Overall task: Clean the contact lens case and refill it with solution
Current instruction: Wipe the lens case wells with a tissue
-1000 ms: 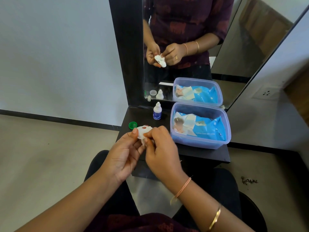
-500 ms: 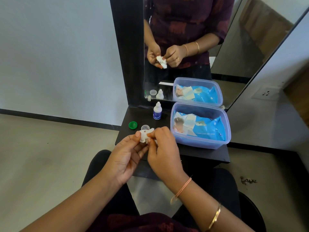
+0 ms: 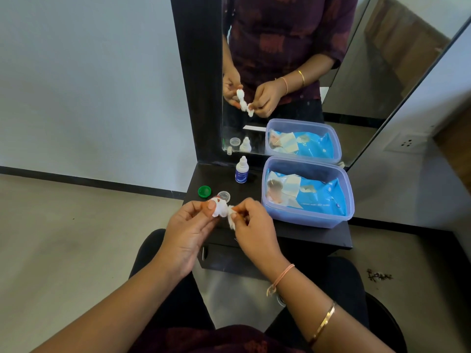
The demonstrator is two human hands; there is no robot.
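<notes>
Item 1: left hand (image 3: 190,228), centre of the frame. I see its thumb and fingers pinched on a white contact lens case (image 3: 219,208), which it holds above the front edge of the dark shelf (image 3: 316,234).

Item 2: right hand (image 3: 251,225), just right of the left. Its fingertips are pinched on a small wad of white wipe (image 3: 231,215), which sits just beside the case's right end; I cannot tell whether the two touch.

Item 3: green cap (image 3: 204,191), lying on the shelf, above and left of the hands.

Item 4: clear cap (image 3: 224,196), on the shelf just right of the green one, just behind the held case.

Item 5: solution bottle (image 3: 241,170), small, white with a blue label, standing upright near the back of the shelf, close to the mirror (image 3: 382,80).

Item 6: translucent blue plastic tub (image 3: 307,220), right of centre on the shelf, lid off. Inside it lies a blue pack of wet wipes (image 3: 316,197).

Item 7: the mirror, upper middle of the frame in a dark frame. I see in it the reflected hands, case, bottle, caps and tub.

Item 8: right wrist wear, lower right of the frame: a pink thread band (image 3: 281,277) near the hand and a gold bangle (image 3: 323,323) further up the forearm.
</notes>
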